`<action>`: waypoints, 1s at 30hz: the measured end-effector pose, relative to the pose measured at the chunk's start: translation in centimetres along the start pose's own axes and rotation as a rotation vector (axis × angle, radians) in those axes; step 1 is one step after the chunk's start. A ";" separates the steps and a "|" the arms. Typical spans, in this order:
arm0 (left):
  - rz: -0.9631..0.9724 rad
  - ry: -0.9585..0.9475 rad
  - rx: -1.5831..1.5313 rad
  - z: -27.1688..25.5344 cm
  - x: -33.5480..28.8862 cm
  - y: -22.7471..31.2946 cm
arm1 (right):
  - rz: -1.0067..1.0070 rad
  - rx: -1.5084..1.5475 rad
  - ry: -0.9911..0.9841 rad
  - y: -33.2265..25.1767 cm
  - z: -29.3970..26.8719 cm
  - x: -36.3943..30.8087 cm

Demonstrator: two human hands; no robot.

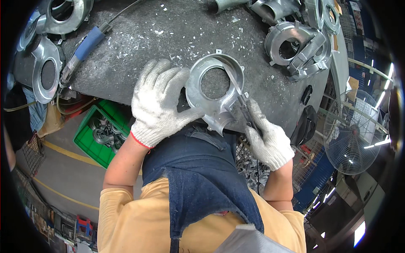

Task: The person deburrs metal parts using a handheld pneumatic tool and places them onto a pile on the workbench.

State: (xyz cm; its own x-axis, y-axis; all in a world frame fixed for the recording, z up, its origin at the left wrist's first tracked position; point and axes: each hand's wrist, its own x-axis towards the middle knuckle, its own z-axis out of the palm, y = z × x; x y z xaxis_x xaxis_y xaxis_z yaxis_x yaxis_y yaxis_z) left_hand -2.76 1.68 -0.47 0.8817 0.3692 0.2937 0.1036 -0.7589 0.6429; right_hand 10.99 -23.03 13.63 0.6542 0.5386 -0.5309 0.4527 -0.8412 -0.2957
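A silver cast-metal housing (198,90) with a round opening lies flat on the dark bench (139,55), near its front edge. My left hand (158,103), in a white knit glove, presses on the housing's left rim and holds it down. My right hand (270,141), gloved the same way, grips a thin scraper tool (238,90) with a dark handle. The tool's blade rests against the inner right edge of the round opening.
Several more castings (299,46) are piled at the bench's far right, others (44,71) at the far left. A blue-handled power tool (84,48) lies on the left of the bench. A green crate (99,135) of parts sits below, a floor fan (352,133) at right. Metal shavings cover the bench.
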 end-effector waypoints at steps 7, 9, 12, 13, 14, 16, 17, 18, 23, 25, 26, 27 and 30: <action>0.306 -0.001 0.062 0.9 -0.9 1.1 | 0.171 -0.055 -0.134 -1.6 -1.2 -2.5; 0.358 -0.018 -0.042 2.1 -0.7 1.5 | 0.210 -0.055 -0.184 -2.3 -1.2 -3.1; 0.425 -0.089 -0.061 3.5 -0.7 2.3 | 0.190 -0.066 -0.156 -2.3 -0.9 -2.9; 0.433 -0.132 -0.092 3.9 -1.0 2.9 | 0.163 -0.087 -0.128 -2.0 -0.6 -3.0; 0.421 -0.093 -0.090 4.4 -1.2 3.2 | 0.155 -0.065 -0.118 -1.6 -0.3 -3.0; 0.418 -0.116 -0.104 4.4 -1.1 3.9 | 0.204 -0.041 -0.147 -1.8 -0.5 -3.1; 0.406 -0.145 -0.117 4.3 -1.1 4.0 | 0.253 -0.015 -0.185 -1.8 -0.5 -3.1; 0.408 -0.145 -0.118 4.3 -1.0 4.0 | 0.177 -0.015 -0.137 -1.2 -0.2 -3.2; 0.416 -0.200 -0.092 3.8 -0.7 4.0 | 0.193 -0.050 -0.153 0.0 0.0 -2.4; 0.419 -0.174 -0.106 4.0 -0.7 4.0 | 0.167 -0.001 -0.128 0.6 0.3 -2.5; 0.424 -0.149 -0.122 4.1 -0.7 4.0 | 0.166 0.001 -0.128 0.7 0.6 -2.2; 0.425 -0.151 -0.120 4.1 -0.6 4.1 | 0.131 -0.032 -0.094 0.7 0.8 -1.8; 0.432 -0.193 -0.059 4.2 -1.0 4.2 | 0.112 -0.064 -0.080 0.5 0.7 -2.3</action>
State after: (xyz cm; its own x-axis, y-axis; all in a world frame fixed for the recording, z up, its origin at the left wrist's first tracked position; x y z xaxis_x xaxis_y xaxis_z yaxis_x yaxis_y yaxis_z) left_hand -1.27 -4.09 -1.00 0.9084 -0.0838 0.4096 -0.3124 -0.7871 0.5318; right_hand 9.27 -24.69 14.17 0.6533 0.4342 -0.6202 0.4189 -0.8897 -0.1816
